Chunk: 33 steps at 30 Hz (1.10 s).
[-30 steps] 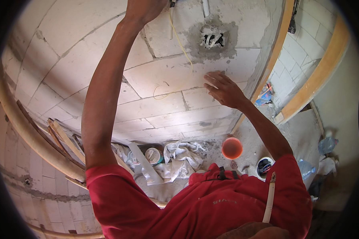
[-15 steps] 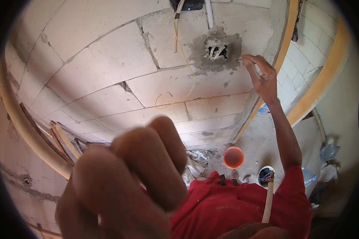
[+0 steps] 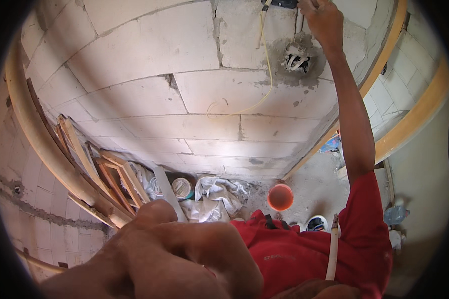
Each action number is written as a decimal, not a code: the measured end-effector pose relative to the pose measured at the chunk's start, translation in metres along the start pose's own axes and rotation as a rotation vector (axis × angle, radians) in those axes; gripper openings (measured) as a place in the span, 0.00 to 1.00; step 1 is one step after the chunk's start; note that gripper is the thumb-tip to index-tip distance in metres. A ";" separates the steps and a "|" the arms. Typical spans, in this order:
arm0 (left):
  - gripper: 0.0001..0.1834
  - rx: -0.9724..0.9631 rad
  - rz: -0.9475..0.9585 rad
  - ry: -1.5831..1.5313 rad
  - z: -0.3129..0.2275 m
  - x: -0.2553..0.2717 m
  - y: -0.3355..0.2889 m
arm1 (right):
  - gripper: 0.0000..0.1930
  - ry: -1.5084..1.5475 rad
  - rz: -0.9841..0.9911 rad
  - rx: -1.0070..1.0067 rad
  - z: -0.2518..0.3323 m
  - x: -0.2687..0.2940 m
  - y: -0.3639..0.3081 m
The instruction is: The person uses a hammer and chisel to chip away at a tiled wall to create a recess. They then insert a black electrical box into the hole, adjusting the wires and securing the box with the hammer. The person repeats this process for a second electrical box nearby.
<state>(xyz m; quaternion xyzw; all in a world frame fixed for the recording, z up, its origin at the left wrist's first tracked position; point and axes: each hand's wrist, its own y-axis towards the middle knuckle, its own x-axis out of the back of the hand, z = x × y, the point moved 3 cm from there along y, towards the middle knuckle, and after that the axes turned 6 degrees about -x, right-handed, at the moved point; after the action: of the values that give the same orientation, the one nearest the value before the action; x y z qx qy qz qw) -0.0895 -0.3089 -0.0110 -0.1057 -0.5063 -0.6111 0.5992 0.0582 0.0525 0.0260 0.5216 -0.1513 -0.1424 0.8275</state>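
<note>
My right hand (image 3: 325,24) is raised to the top of the wall, beside a black box (image 3: 286,3) and a short white conduit (image 3: 299,22). Its fingers are bent together near the picture's upper edge; what they grip, if anything, is hidden. Close up at the lower left, my left hand (image 3: 184,254) is curled closed, its fingertips and any contents out of sight. Below my right hand, a round wall opening (image 3: 298,62) with white cable ends is ringed by grey mortar. A thin yellow wire (image 3: 270,74) dangles from the box. A pale cable (image 3: 333,251) stands upright before my red shirt.
An orange bucket (image 3: 280,197) and a white bucket (image 3: 317,223) with dark contents stand on the floor. Wooden frames (image 3: 119,174) lean at the left, near crumpled white sacks (image 3: 217,197). A wooden post (image 3: 384,60) edges the wall; a plastic bottle (image 3: 395,215) lies right.
My right hand has moved up from beside the wall opening to the black box. My left hand has dropped lower in the picture. The whole view has shifted, showing more floor.
</note>
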 end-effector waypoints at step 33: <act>0.22 0.841 -0.618 -0.239 0.300 -0.163 0.070 | 0.16 -0.484 0.133 -0.048 0.036 0.012 0.021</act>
<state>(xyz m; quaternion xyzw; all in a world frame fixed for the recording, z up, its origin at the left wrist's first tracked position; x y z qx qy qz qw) -0.1310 0.0327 0.0428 0.2291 -0.7796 -0.4871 0.3201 0.0566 0.0267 0.0614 0.4414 -0.3759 -0.2118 0.7868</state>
